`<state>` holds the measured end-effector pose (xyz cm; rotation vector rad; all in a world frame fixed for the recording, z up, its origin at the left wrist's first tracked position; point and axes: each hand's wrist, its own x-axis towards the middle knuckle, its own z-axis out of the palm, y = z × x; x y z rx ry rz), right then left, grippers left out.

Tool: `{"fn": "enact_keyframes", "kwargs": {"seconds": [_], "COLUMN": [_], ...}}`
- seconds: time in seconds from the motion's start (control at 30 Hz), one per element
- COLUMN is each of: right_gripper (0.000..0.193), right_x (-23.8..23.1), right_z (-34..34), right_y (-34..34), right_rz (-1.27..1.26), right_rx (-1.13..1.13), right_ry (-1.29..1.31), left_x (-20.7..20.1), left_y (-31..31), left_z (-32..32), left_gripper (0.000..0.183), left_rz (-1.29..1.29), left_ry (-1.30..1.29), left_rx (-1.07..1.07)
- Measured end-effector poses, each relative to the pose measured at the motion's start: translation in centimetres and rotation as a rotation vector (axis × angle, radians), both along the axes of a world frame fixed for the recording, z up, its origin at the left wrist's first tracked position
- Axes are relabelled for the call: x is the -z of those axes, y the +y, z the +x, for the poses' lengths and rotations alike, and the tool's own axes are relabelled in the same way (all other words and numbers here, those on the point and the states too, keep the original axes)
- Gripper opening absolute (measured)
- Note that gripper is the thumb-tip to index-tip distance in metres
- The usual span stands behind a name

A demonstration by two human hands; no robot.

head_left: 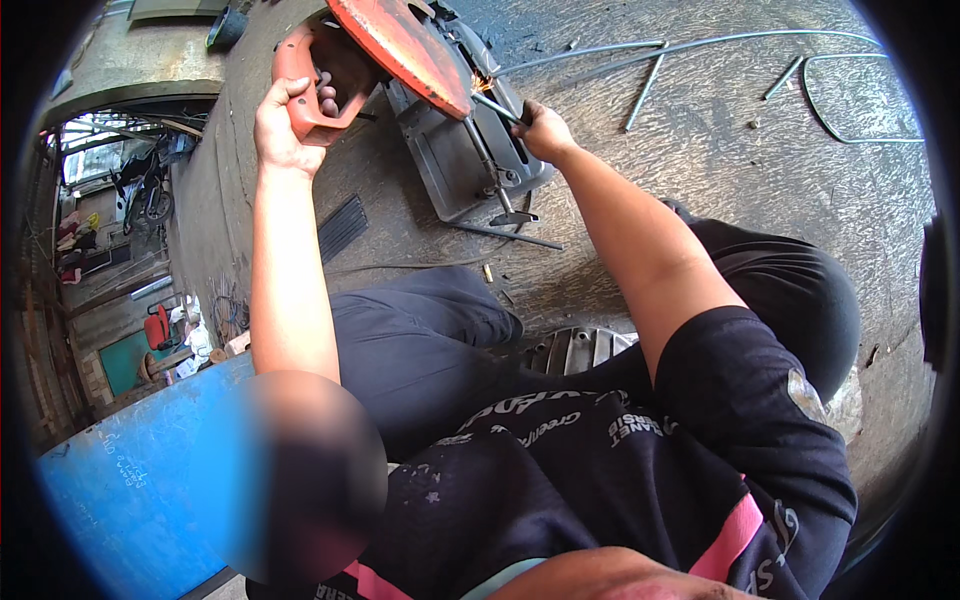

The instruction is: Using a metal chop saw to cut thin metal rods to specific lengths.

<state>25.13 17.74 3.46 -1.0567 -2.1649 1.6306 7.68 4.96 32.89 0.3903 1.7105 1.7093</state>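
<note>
An orange-guarded cut-off saw (400, 45) stands on the ground ahead of me, its grey metal base (435, 165) partly under the guard. My left hand (287, 128) is wrapped round the saw's orange loop handle (291, 62). Small orange sparks (482, 84) fly at the guard's lower right edge, where the blade itself is hidden. Close to them, my right hand (546, 133) grips a thin metal rod (494, 106) that runs in under the guard. A clamp screw (482, 155) with a crossbar handle extends from the base towards me.
Long bent metal rods (700, 43) and short cut pieces (645, 92) lie on the worn floor to the right. A dark ribbed strip (342, 228) is left of the base. A ribbed metal part (580, 350) lies by my legs. A blue panel (130, 480) fills the lower left.
</note>
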Motion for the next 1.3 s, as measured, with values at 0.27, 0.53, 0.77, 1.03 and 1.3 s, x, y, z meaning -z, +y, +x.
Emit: {"fn": "enact_keyframes", "kwargs": {"seconds": [0.27, 0.53, 0.77, 1.03, 1.3], "right_gripper": [0.027, 0.03, 0.032, 0.033, 0.027], "right_x": [-0.4, 2.0, 1.6, 1.2, 3.5], "right_z": [0.2, -0.2, -0.2, -0.5, -0.8], "right_y": [0.6, 1.5, 0.7, 0.5, 2.0], "right_rz": [0.02, -0.144, -0.704, -0.405, -0.107], "right_rx": [-0.071, -0.158, -0.145, -0.115, -0.082], "right_ry": [0.005, 0.065, 0.201, 0.109, 0.194], "left_x": [0.1, 0.1, 0.0, 0.1, 0.5], "left_y": [-0.1, -0.1, -0.1, 0.1, 1.0], "left_z": [-0.1, -0.5, -0.3, -0.5, -0.3], "left_gripper": [0.035, 0.035, 0.034, 0.037, 0.038], "left_rz": [-0.008, -0.016, -0.009, 0.022, 0.058], "left_ry": [-0.002, -0.017, -0.015, -0.034, -0.03], "left_rx": [-0.002, 0.016, 0.018, -0.019, 0.035]}}
